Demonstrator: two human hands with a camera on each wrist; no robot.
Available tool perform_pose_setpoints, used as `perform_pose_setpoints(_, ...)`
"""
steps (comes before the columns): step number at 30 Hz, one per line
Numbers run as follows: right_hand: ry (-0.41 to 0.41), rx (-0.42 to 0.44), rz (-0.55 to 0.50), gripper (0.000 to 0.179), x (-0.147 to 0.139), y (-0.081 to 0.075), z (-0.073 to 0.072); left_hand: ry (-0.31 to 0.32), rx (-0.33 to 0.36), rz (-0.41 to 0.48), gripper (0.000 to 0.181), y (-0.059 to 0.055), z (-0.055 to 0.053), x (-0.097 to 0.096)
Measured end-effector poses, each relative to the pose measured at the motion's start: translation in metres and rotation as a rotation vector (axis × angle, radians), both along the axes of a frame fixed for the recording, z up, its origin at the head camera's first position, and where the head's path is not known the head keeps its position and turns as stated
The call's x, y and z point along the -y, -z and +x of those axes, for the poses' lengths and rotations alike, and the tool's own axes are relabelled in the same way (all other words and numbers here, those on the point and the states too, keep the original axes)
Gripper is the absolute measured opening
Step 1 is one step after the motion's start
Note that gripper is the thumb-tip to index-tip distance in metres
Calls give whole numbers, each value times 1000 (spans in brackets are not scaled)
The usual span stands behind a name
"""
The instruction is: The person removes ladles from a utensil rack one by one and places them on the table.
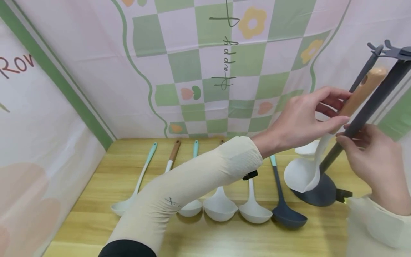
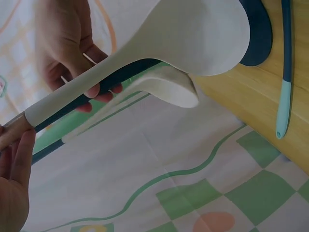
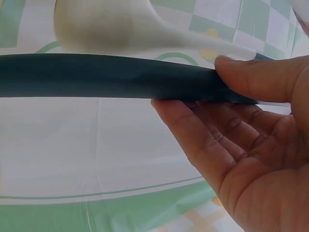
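My left hand (image 1: pixel 308 114) pinches the wooden handle of a white ladle (image 1: pixel 302 175) between thumb and fingers, beside the dark pole of a utensil stand (image 1: pixel 371 107). The ladle's bowl hangs low, over the round dark base (image 1: pixel 319 198). With thumb and fingertips, my right hand (image 1: pixel 379 157) grips that pole partway down; the right wrist view shows the thumb above it and the fingers below. Behind the pole, a second white ladle (image 2: pixel 174 89) with a dark handle hangs from the stand's hooked top (image 1: pixel 399 53).
Several ladles lie in a row on the wooden table (image 1: pixel 205 242), among them a white one (image 1: pixel 122 206) at the left and a dark one (image 1: pixel 289 217) with a mint handle tip. My left sleeve (image 1: pixel 192 178) covers part of the row. A patterned cloth (image 1: pixel 179 35) stands behind.
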State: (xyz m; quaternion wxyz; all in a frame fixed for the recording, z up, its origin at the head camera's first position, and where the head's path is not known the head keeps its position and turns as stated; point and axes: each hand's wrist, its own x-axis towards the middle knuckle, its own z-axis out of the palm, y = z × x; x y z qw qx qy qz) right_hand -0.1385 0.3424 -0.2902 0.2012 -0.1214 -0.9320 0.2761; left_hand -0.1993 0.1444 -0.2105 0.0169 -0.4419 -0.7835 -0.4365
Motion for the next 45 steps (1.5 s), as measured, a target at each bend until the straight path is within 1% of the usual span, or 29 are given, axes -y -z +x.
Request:
perform_pose_setpoints(3,6,12,-5,54,0,1,-1,36,21,29,49,6,3,7)
perform_pose_setpoints(6,16,33,-14,55,-1,2,-2,71,59,89,48,11,7,16)
perform_pose_setpoints(10,23,66,-24,57,-2,3,-4,91,99,156,49,15,11,32)
perform_pose_setpoints(14,22,91,-29,58,-4,4,-5,84,70,209,49,19,13,51)
perform_pose_setpoints(17,22,112,-26,59,-5,4,-6,64,51,249,47,21,13,67)
perform_pose_setpoints(21,17,106,-30,59,-7,6,-6,38,70,298,45,23,13,90)
perform_pose_setpoints(23,21,102,-36,59,-7,7,-5,36,73,320,44,24,12,101)
perform_pose_setpoints(26,18,84,-52,58,-8,9,-4,23,88,335,45,24,10,117)
perform_pose_setpoints(29,5,67,-53,57,-6,10,-3,-4,99,356,45,25,9,137)
perform_pose_setpoints(31,-4,57,-54,57,-5,10,-3,-28,94,373,46,25,8,151)
perform_pose_setpoints(37,-4,57,-58,56,-3,8,-4,-102,26,444,44,26,9,189)
perform_pose_setpoints(40,-5,56,-71,56,-4,7,-4,-153,15,450,43,28,8,207)
perform_pose_setpoints(45,-18,39,-98,58,-7,8,-3,-246,21,435,42,29,7,236)
